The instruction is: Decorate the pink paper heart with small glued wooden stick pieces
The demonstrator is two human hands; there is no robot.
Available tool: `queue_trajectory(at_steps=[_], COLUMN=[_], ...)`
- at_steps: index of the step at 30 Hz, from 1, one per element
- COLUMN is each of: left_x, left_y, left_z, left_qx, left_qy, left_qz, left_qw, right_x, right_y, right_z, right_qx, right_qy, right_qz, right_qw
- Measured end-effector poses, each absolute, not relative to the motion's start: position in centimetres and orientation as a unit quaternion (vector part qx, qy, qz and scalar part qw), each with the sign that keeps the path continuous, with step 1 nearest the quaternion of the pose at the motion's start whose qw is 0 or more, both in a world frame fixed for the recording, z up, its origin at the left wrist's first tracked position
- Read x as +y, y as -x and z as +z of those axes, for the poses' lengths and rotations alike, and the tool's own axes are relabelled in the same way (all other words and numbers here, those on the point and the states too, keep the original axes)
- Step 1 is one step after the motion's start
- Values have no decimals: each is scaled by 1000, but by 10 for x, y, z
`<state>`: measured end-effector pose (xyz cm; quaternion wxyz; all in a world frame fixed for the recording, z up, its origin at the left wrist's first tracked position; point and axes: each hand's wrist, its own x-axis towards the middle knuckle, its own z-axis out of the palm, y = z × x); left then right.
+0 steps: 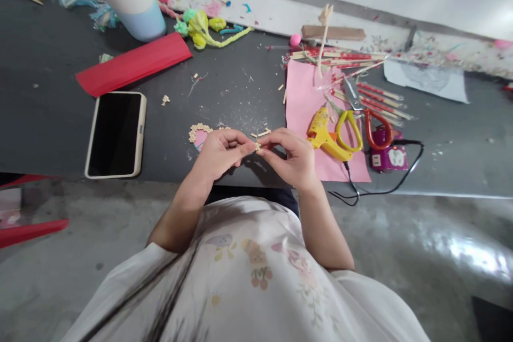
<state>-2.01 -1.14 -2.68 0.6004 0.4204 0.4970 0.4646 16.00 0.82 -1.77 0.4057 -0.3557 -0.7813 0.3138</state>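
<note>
matt wooden bits (257, 147), glossy phone screen (115, 134)

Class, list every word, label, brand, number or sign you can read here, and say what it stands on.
No text can be read with certainty.
Purple box: white markings, too small and blurred to read.
White sheet: grey marks, too blurred to tell.
Shirt: printed pictures, no readable words.

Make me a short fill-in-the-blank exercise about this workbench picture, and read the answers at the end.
1. The left hand and right hand meet at a small pale cluster; the hand nearer the smartphone is the ____ one.
2. The glue gun lies on a sheet of ____ paper.
3. One handle of the scissors is yellow; the other is ____.

Missing words: left; pink; red.
</note>
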Motion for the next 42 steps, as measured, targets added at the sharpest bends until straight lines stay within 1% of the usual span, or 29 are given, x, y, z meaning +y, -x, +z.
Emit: queue_trajectory(at_steps=[9,19,31,42], left_x=[-11,-11,-10,-11], left_y=[21,22,22,23], left_z=[-27,-20,-23,-34], left_qx=[508,506,509,499], left_qy=[-438,-438,-461,-440], left_qz=[425,402,379,400], left_qw=[608,624,621,631], right_x=[9,6,3,3], right_y=[-166,-168,-171,-168], right_z=[-19,-18,-21,-14], right_qx=[-792,-800,-811,-814], right_qy=[352,342,340,363], right_qz=[330,328,304,293], right_qw=[373,369,368,345])
